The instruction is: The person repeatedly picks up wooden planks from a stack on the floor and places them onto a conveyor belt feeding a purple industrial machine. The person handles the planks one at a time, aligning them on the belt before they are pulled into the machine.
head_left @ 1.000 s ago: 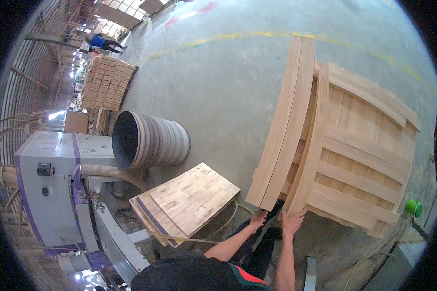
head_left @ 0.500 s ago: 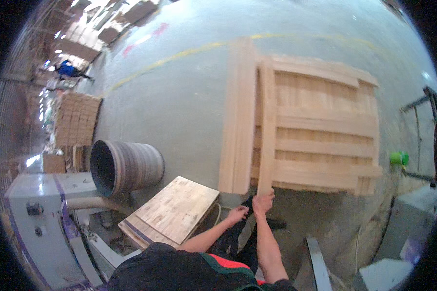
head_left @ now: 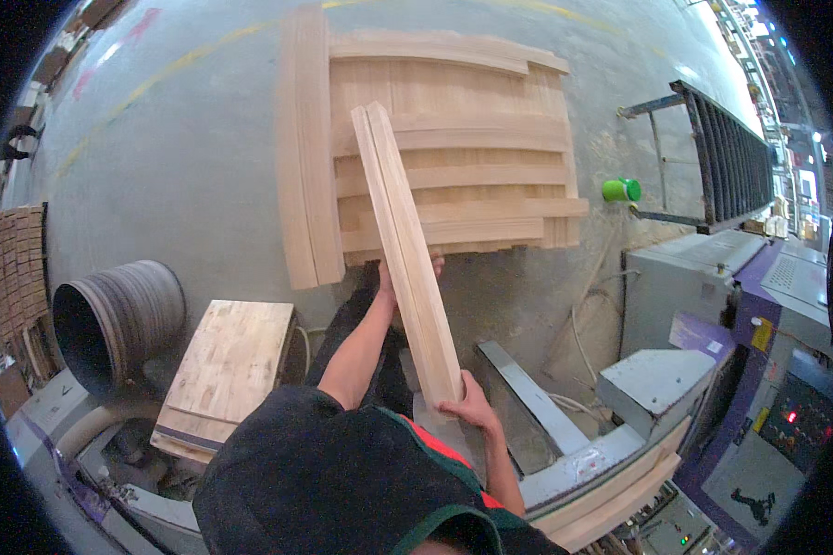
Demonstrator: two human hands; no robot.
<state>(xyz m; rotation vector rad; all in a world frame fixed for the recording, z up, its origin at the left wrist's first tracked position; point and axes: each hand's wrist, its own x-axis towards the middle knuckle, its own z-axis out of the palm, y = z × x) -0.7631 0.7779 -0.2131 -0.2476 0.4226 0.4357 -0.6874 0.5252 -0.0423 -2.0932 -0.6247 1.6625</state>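
Note:
Two long pale wooden planks [head_left: 407,250], lying side by side, slant away from me above a stack of boards. My left hand [head_left: 387,281] reaches under their middle, and its fingertips show at the far side; it is closed round them. At the near end my right hand [head_left: 472,403] grips the planks, thumb across the top. Below and beyond is the stack of wooden boards [head_left: 491,97], with several cross strips on top. Along its left side run more long planks [head_left: 305,148].
Left of me stand a ribbed dark cylinder [head_left: 125,319] and a pile of wooden panels [head_left: 236,356]. To the right are a grey and purple machine [head_left: 685,287], a metal bar [head_left: 532,398], a green container [head_left: 621,191] and a black ladder-like rack [head_left: 722,157].
The view has swung right. My right hand has moved back toward me with the planks, now raised off the stack and slanting. My left hand has come under them from beside my right hand.

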